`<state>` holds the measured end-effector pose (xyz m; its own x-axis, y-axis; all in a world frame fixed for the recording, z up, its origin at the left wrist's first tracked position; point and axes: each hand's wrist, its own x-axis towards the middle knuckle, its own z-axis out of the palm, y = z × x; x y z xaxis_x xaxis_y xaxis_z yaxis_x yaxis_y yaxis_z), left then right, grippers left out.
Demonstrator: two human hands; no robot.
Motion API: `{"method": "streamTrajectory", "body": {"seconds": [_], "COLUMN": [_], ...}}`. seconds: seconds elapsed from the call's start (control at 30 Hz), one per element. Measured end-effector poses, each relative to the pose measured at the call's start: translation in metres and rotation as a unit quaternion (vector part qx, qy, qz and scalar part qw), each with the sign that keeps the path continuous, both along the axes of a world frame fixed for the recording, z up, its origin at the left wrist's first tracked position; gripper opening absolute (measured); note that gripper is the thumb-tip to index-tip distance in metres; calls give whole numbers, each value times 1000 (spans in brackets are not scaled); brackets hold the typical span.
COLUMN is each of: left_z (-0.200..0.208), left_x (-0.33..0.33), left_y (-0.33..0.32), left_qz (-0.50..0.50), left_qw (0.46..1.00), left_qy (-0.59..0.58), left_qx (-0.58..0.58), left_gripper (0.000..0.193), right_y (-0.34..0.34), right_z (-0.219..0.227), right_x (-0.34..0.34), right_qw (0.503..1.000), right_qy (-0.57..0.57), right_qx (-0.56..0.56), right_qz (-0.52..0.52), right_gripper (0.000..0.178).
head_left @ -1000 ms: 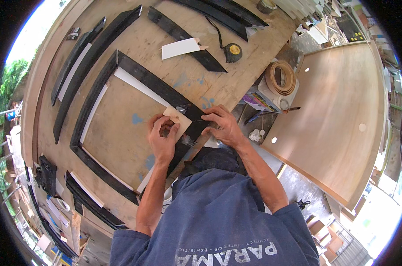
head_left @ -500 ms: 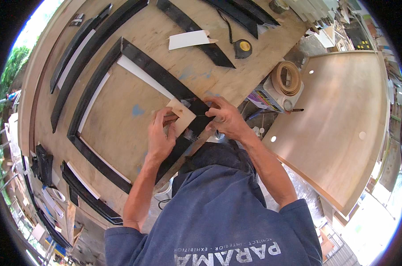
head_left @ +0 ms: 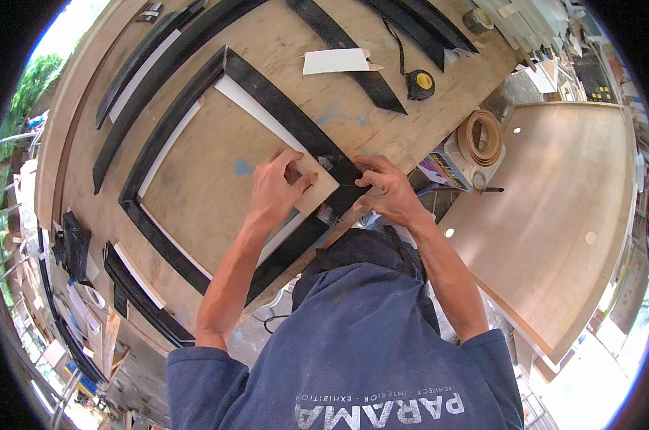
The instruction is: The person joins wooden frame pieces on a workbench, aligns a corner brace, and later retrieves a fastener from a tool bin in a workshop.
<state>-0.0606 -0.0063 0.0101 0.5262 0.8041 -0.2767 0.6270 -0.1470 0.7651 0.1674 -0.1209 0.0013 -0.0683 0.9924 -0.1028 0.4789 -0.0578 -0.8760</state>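
Observation:
A black mitred frame (head_left: 271,93) with white inner strips lies on the wooden worktable. At its near right corner sits a small pale wood block (head_left: 319,195), set against the inside of the corner. My left hand (head_left: 273,192) is closed on this block, its bent fingers and thumb at the block's inner edge. From the outer side, my right hand (head_left: 387,192) grips the same corner, fingers curled against the black moulding. Clear tape-like patches show on the moulding at either side of the corner joint. Part of the block is hidden by my left fingers.
Loose black moulding lengths (head_left: 339,46) lie beyond and left of the frame. A white strip (head_left: 335,61) and a tape measure (head_left: 420,84) are at the far side. Right of the table edge are a roll of edging band (head_left: 480,138) and a large wooden panel (head_left: 546,215).
The view has shifted, so the table appears further right. My left hand has turned, its fingers now arching over the block's inner edge. My right hand stays at the corner.

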Motion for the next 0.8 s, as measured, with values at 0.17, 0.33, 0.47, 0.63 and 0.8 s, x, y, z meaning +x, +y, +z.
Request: {"method": "streamTrajectory", "body": {"seconds": [0.17, 0.33, 0.47, 0.63, 0.8], "left_z": [-5, -11, 0, 0, 5], "left_x": [-15, -21, -14, -13, -22], "left_y": [4, 16, 18, 14, 8], "left_qz": [-50, -81, -85, -62, -65], "left_qw": [997, 988, 994, 996, 997], "left_qy": [-51, -103, -23, -44, -43], "left_qx": [-24, -77, -72, -48, -3], "left_gripper": [64, 71, 78, 77, 71], "right_y": [1, 1, 4, 2, -2], "right_z": [-2, -1, -1, 2, -4], "right_x": [2, 1, -1, 0, 0], "right_qw": [1000, 999, 999, 998, 999], "right_qy": [-9, -16, -28, -42, -20], "right_qx": [15, 35, 29, 43, 36], "right_qz": [11, 7, 11, 13, -6], "right_gripper": [33, 34, 33, 34, 35]}}
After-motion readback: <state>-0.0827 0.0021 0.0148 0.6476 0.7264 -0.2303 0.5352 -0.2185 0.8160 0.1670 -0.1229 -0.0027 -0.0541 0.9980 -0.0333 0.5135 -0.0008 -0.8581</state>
